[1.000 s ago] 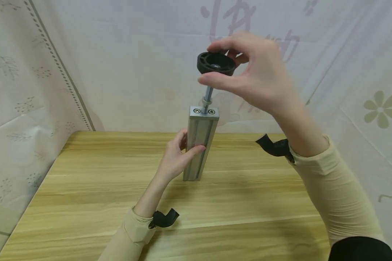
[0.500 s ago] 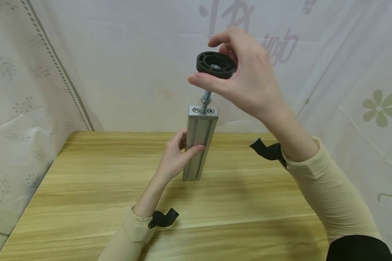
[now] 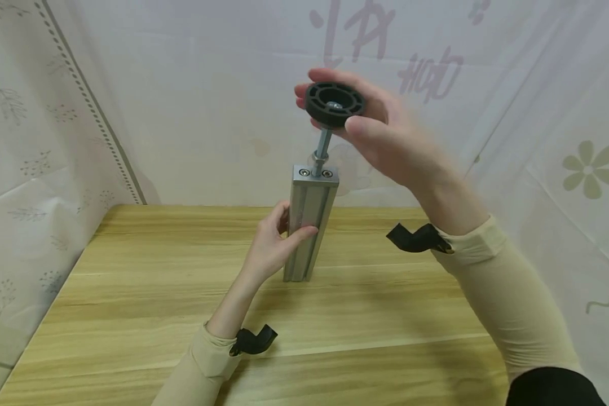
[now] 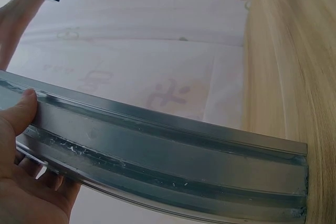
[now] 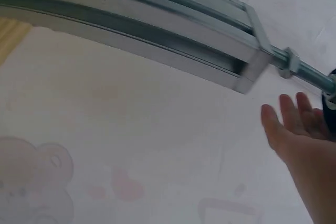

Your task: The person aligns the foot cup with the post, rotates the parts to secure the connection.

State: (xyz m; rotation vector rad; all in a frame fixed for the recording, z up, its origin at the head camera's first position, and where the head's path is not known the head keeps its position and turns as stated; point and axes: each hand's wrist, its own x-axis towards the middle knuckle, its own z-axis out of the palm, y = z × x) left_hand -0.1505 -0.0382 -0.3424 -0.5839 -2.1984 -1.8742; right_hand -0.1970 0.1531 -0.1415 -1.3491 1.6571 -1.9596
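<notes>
“One bar (image 3: 310, 200): standing or lying?”

“On end on the bench (image 3: 182, 254), long axis upright. The left hand (image 3: 274, 242) grips it from its left side, thumb across the front.”

“And the right hand (image 3: 385, 129)?”

“Above the bar and to its right, nearer the foot (image 3: 330, 115) than the left is. The fingers stretch out behind the foot, thumb at its near rim; I cannot tell how firmly they touch.”

“Where's the foot?”

“Over the bar's top, in line with its axis, between thumb and fingers.”

“Counts?”

“One foot, one rod (image 3: 325, 142), one nut (image 3: 320, 158), two screws (image 3: 304, 172) in the bar's top.”
</notes>
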